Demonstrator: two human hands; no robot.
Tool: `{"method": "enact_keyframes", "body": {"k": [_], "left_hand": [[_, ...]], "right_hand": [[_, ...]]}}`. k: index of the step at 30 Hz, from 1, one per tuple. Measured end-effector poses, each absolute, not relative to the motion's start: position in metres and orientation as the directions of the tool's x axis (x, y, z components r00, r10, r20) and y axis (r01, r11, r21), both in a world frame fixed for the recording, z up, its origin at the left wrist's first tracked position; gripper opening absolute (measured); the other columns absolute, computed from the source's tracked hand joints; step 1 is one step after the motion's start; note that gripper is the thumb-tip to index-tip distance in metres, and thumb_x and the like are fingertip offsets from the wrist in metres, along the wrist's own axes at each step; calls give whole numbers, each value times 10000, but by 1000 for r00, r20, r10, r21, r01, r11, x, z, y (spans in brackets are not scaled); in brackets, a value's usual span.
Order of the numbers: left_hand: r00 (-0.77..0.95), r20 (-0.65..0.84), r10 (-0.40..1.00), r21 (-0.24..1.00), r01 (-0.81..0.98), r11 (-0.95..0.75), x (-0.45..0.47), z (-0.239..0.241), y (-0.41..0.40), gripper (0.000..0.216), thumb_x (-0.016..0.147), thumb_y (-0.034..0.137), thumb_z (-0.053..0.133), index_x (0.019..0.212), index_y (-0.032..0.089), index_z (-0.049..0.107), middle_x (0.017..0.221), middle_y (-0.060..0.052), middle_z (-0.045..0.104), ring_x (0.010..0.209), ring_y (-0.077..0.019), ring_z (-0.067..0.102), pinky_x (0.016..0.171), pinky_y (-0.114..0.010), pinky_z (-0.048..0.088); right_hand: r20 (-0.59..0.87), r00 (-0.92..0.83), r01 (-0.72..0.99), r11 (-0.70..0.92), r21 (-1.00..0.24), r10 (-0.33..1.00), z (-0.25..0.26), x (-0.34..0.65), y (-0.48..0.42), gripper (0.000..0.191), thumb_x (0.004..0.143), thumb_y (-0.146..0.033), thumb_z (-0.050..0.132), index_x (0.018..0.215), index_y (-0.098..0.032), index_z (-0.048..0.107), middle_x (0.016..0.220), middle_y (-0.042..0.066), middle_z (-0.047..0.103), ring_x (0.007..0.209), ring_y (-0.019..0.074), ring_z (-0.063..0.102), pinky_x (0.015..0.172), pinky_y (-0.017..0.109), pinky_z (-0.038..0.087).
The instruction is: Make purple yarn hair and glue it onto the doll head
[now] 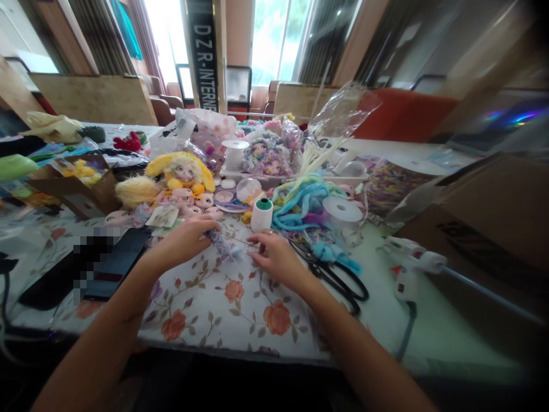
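Observation:
My left hand (193,236) is closed in a pinch on a small tuft of fuzzy lavender yarn (223,247), which hangs over the flowered tablecloth (201,309). Just right of it, my right hand (274,254) has bent fingers with the thumb apart from the forefinger; I make out nothing held in it. A faint thin line runs between the hands, too blurred to name. Beyond my right fingers a white thread cone (261,215) with a green top stands upright. Black-handled scissors (332,274) lie beside my right wrist.
A phone (118,266) lies left of my left forearm. A yellow doll (182,171), doll faces (193,200), blue yarn (295,200) and a white spool (342,209) crowd the back. Rightward are a glue gun (405,266) with its cord and a cardboard box (480,229).

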State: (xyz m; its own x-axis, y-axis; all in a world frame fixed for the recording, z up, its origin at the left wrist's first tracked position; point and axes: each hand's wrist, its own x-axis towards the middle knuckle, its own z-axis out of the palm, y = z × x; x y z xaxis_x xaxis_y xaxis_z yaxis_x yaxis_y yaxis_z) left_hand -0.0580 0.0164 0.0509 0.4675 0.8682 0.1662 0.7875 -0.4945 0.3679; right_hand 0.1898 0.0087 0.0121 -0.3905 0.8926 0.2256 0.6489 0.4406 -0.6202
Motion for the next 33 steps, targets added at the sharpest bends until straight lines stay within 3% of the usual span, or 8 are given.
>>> {"method": "enact_keyframes", "body": {"k": [4, 7, 16, 21, 24, 27, 30, 33], "left_hand": [[471, 211, 857, 391, 763, -515, -55, 49, 18, 328, 753, 141, 475, 999, 221, 677, 1123, -62, 690, 1096, -250, 614, 975, -393, 473], [436, 253, 863, 400, 765, -504, -60, 51, 19, 321, 756, 181, 495, 1012, 210, 686, 1101, -72, 705, 1057, -258, 632, 947, -396, 488], [357, 394, 847, 384, 773, -505, -86, 60, 23, 290, 781, 213, 491, 955, 221, 723, 1115, -66, 713, 1105, -263, 621, 1030, -423, 443], [286, 515, 808, 414, 743, -526, -77, 66, 29, 303, 795, 201, 479, 965, 221, 728, 1131, -56, 709, 1145, -249, 607, 1072, -400, 422], [291, 532, 795, 443, 704, -554, -72, 69, 31, 308, 797, 195, 487, 989, 209, 727, 1142, -57, 707, 1139, -238, 613, 1075, -375, 423], [322, 518, 792, 456, 680, -575, -71, 69, 31, 300, 794, 187, 500, 992, 196, 725, 1129, -55, 714, 1116, -234, 624, 1066, -366, 432], [314, 534, 785, 475, 656, -586, -71, 70, 33, 341, 755, 131, 492, 998, 193, 724, 1130, -48, 718, 1116, -226, 626, 1070, -365, 430], [280, 559, 781, 518, 618, -592, -72, 72, 34, 333, 748, 110, 494, 977, 185, 722, 1117, -51, 720, 1108, -219, 635, 1061, -360, 443]], "right_hand": [[176, -520, 724, 540, -429, 836, 12, 171, 9, 222, 772, -203, 736, 991, -173, 724, 1063, 100, 658, 910, 223, 632, 765, 298, 465], [190, -517, 688, 537, -488, 835, 6, 164, 13, 31, 770, -158, 738, 791, -177, 724, 976, 76, 679, 885, 204, 633, 762, 282, 456], [376, -191, 574, 414, -707, 907, 43, 229, 29, 188, 778, -336, 666, 649, -209, 717, 549, -6, 625, 537, 153, 511, 526, 254, 365], [389, -155, 557, 405, -725, 908, 65, 233, 29, 183, 760, -354, 679, 643, -217, 709, 565, -6, 626, 558, 159, 519, 548, 261, 380], [335, -300, 601, 450, -660, 893, 53, 210, 25, 134, 793, -327, 696, 849, -215, 743, 813, 26, 714, 630, 156, 575, 631, 277, 436], [195, -463, 698, 491, -521, 865, 32, 180, 23, 424, 753, -336, 778, 1141, -190, 695, 1077, 102, 699, 784, 195, 641, 685, 286, 454], [86, -515, 795, 512, -325, 853, 15, 155, 25, 318, 785, -370, 757, 1024, -166, 711, 1078, 124, 681, 814, 223, 651, 646, 283, 430], [66, -511, 817, 508, -273, 857, 6, 141, 29, 128, 874, -289, 650, 878, -173, 703, 998, 100, 688, 745, 202, 637, 594, 281, 390]]}}
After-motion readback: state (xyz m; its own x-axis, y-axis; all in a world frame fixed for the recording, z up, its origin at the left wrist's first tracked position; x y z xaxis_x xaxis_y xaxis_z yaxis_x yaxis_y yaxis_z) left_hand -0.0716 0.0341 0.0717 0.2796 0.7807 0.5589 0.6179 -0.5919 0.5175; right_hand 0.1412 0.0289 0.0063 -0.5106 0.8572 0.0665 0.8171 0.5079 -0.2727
